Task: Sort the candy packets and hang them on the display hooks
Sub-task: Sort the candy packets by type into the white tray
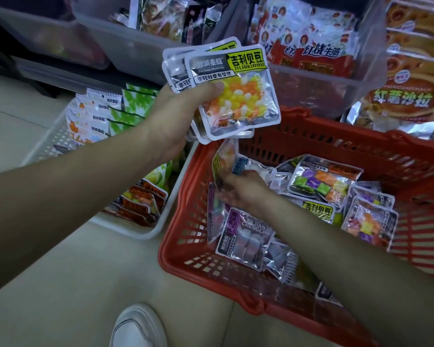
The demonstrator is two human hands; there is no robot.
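Your left hand (171, 121) is closed around a fanned stack of silver foil candy packets (232, 93), thumb pressed across the front one, whose clear window shows yellow, orange and white beans under a yellow-green label. You hold the stack raised above the far left corner of the red plastic lattice basket (186, 209) that sits on the pale tiled floor (60, 309).

Your right hand (241, 194) reaches down into the basket and pinches a matching yellow-and-orange bean packet (223, 159) by its lower edge, so that it stands tilted upward just below the stack.

More loose packets lie in the basket: a silver packet with purple, green and orange cubes (321, 182) to the right of your hand, a grey packet of pale lilac cubes (248, 240) near your wrist, and another yellow-green labelled packet (317, 209) partly buried between them.

Left of the basket, touching it, a white plastic lattice tray (48, 136) holds rows of upright packets. Farther off, clear plastic bins (135, 53) hold red snack bags, and large orange foil bags (411, 96) stand at the far right. The toe of your white shoe (138, 326) shows at the near edge.
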